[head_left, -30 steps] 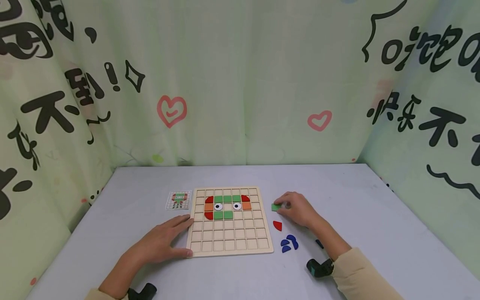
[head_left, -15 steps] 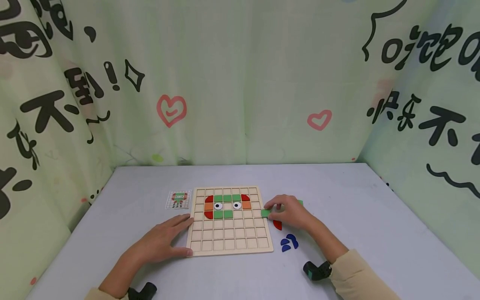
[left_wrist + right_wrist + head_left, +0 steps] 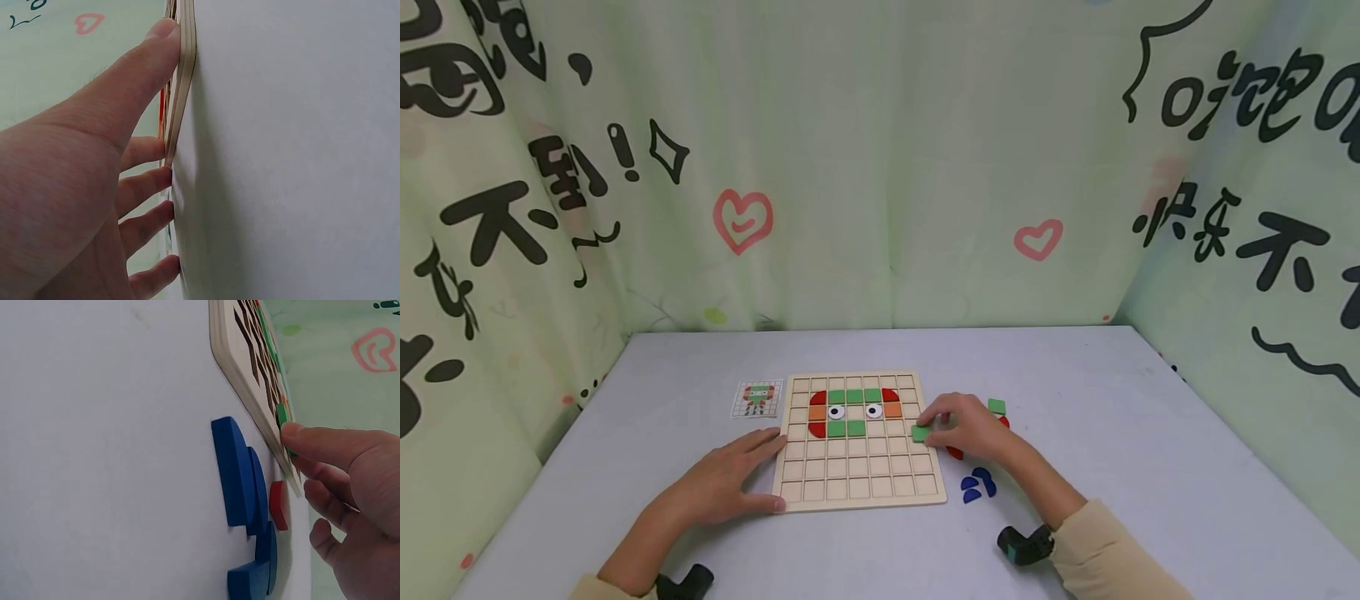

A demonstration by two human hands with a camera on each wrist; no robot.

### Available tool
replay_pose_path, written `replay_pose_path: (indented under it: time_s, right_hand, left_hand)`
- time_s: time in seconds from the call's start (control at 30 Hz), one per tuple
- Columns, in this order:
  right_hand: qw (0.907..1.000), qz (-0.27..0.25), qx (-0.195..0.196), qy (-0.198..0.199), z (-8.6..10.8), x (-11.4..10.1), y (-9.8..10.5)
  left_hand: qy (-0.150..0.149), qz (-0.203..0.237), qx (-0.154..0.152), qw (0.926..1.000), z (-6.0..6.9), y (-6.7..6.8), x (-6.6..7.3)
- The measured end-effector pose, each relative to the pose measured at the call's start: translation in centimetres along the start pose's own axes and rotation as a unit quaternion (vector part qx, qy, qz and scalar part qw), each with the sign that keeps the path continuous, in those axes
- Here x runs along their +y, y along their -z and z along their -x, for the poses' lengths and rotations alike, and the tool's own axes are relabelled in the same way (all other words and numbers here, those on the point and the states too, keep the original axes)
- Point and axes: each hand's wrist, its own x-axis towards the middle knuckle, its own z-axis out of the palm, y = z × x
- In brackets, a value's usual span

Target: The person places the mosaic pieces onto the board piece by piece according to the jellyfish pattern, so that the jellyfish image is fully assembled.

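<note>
A wooden grid board (image 3: 880, 487) lies on the table with green, red and orange pieces and two eye pieces set in its upper rows. My right hand (image 3: 973, 429) pinches a green square (image 3: 920, 433) over the board's right edge; the right wrist view shows the thumb on that green piece (image 3: 282, 415). My left hand (image 3: 721, 482) rests against the board's left edge, fingers spread, and in the left wrist view its thumb (image 3: 164, 37) touches the board's side (image 3: 186, 62).
A pattern card (image 3: 757, 399) lies left of the board. Right of it are several blue pieces (image 3: 972, 496), a partly hidden red piece (image 3: 955, 453), and another green square (image 3: 997, 406) with a red piece beside it. Curtains stand behind the table.
My right hand has moved left with a green square, from the table to the board's right edge. The green and red pieces behind the hand have come into view. My left hand has stayed put.
</note>
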Motion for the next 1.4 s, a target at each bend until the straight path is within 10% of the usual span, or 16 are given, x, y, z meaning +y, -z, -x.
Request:
replay_pose_path:
  time_s: [1.4]
  right_hand:
    - [0.9984, -0.013, 0.001, 0.055, -1.3, -1.7, -2.2]
  left_hand:
    - [-0.018, -0.002, 0.001, 0.9998, 0.2, 0.2, -0.3]
